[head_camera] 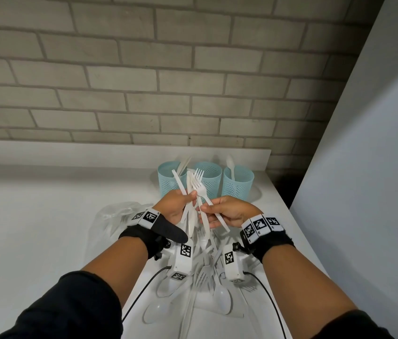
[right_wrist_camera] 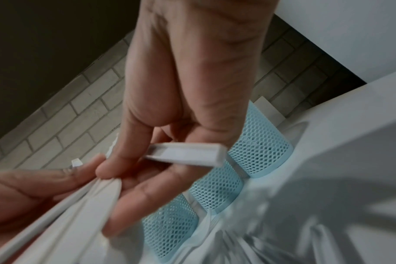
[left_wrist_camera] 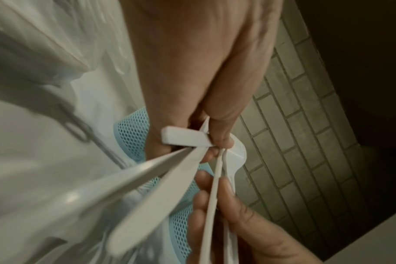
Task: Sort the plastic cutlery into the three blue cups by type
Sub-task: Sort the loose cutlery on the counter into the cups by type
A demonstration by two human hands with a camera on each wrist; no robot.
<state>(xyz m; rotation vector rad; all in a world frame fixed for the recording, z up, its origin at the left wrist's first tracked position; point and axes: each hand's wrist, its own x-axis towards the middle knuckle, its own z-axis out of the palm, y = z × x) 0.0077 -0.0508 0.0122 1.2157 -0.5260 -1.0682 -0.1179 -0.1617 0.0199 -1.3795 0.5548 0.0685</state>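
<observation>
Three blue mesh cups stand in a row by the back ledge: the left cup (head_camera: 167, 178) holds knives, the middle cup (head_camera: 213, 178) sits behind the raised cutlery, the right cup (head_camera: 239, 184) holds a spoon. My left hand (head_camera: 189, 199) grips a bundle of white cutlery (head_camera: 185, 192) upright in front of the cups. My right hand (head_camera: 206, 211) pinches the handles of two white forks (head_camera: 199, 183), touching the bundle. In the wrist views the left hand (left_wrist_camera: 206, 135) and the right hand (right_wrist_camera: 129, 160) are curled round white handles. A loose pile of cutlery (head_camera: 205, 292) lies under my wrists.
A crumpled clear plastic bag (head_camera: 113, 216) lies left of the pile on the white counter (head_camera: 46, 216). A brick wall (head_camera: 144, 81) runs behind the ledge, and a white panel (head_camera: 364, 167) closes the right side. Camera cables trail over the pile.
</observation>
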